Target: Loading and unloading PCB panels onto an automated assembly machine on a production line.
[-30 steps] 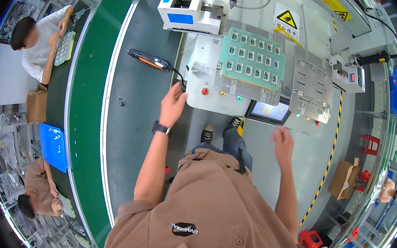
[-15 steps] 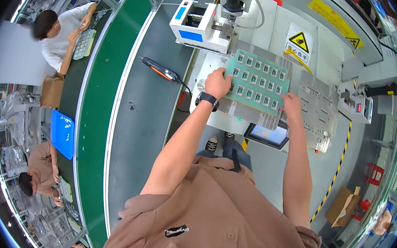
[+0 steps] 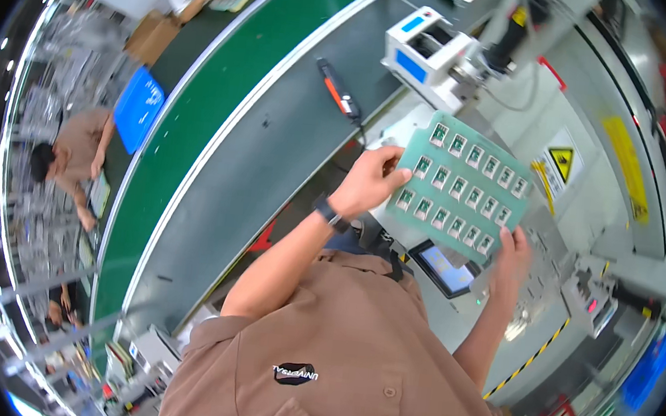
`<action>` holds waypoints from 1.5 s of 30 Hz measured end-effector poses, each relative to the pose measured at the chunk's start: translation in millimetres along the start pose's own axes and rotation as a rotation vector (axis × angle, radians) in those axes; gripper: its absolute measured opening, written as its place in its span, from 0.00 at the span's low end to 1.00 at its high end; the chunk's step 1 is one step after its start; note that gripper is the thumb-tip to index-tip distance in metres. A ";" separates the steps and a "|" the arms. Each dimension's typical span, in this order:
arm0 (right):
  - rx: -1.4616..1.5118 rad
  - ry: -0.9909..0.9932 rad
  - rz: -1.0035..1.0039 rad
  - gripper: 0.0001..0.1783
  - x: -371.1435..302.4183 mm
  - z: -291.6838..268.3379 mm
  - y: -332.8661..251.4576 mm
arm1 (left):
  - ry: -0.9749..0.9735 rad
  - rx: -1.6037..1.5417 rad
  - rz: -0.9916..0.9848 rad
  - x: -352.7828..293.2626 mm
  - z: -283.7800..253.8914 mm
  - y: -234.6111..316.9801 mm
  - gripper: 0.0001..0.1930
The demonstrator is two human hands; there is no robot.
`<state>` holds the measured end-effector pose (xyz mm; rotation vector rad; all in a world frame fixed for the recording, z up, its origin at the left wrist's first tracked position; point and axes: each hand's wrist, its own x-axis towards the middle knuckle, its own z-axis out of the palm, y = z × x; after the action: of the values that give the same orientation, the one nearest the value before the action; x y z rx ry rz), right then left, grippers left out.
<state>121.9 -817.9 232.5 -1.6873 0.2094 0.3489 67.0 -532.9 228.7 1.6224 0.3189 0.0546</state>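
A flat green tray [image 3: 463, 184] with rows of small white-framed green circuit pieces is held up and tilted above the machine's bench. My left hand [image 3: 369, 181] pinches its left edge, thumb on the top face and fingers curled beneath. At the lower right corner, my right hand [image 3: 509, 261] grips the edge, slightly blurred by motion. Under and beyond the tray, a grey metal fixture plate [image 3: 549, 249] shows in part. A lit touch screen [image 3: 447, 269] lies just below the tray's near edge.
A white machine head with blue panels [image 3: 426, 55] stands beyond the tray, beside a dark cylinder [image 3: 518, 33]. An orange-and-black corded tool [image 3: 338, 92] rests on the dark bench. Left are a green conveyor [image 3: 198, 107], a blue bin [image 3: 139, 109] and co-workers. A hand-hazard sign [image 3: 561, 158] sits right.
The tray has come up off the metal fixture, tilted and turned clockwise, with both hands still on it. My view has swung round, shifting the bench and conveyor in the picture.
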 end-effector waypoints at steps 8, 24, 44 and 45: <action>0.065 -0.372 -0.233 0.18 -17.0 83.5 -78.7 | 0.458 0.107 0.182 -124.3 -76.5 78.6 0.18; 0.050 -0.977 -0.255 0.21 -94.1 332.1 -134.0 | 1.079 -0.037 0.245 -271.2 -236.5 86.2 0.19; -0.105 -1.086 -0.292 0.21 -158.5 463.0 -147.3 | 1.339 -0.090 0.249 -329.7 -318.8 54.4 0.19; -0.102 -1.082 -0.310 0.22 -159.1 462.8 -148.5 | 1.348 -0.105 0.248 -329.2 -318.6 55.1 0.19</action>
<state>-27.5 -348.9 371.7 -1.3847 -0.8656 0.9799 -311.5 -304.4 360.7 1.2912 1.0966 1.3547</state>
